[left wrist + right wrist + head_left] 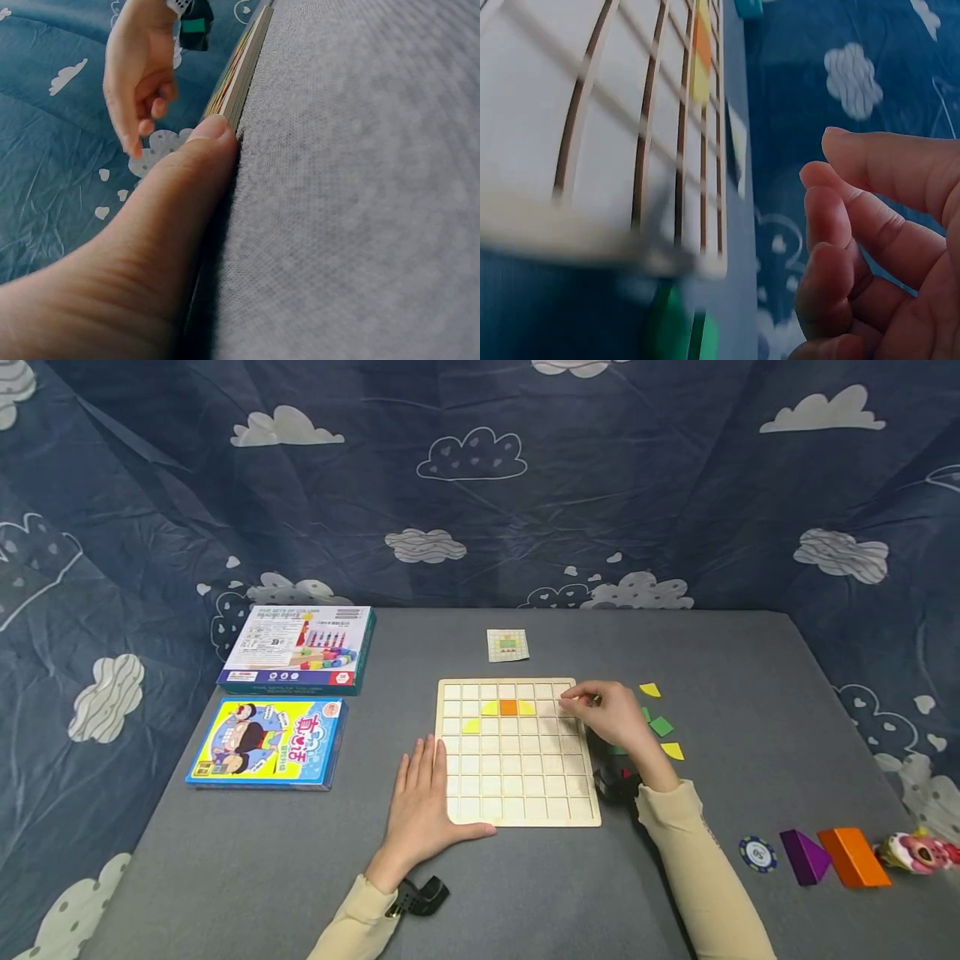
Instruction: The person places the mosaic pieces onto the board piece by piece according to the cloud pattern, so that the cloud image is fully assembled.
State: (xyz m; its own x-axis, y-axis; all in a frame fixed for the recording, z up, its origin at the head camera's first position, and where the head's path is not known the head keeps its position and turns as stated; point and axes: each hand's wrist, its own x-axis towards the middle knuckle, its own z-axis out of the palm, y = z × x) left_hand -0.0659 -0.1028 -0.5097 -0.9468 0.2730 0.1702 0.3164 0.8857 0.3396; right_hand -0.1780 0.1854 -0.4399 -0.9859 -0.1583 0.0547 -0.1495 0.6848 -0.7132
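Grey table, cloud curtain behind; left hand flat steadying grid board; right hand curled, grasp unclear.

Grey felt-covered table, backed and flanked by blue cloud-print cloth. Near the left edge, two flat boxes: a white-and-teal game box further back, a blue cartoon box in front of it. Centre, a wooden grid board lying flat, with a small pattern card just behind it. Right of the board, loose flat pieces: yellow piece, green piece, another yellow one. Along the right front edge, a poker chip, purple wedge, orange block, and what was possibly a small pink toy, blurred. Left hand rested flat at the board's near-left corner.
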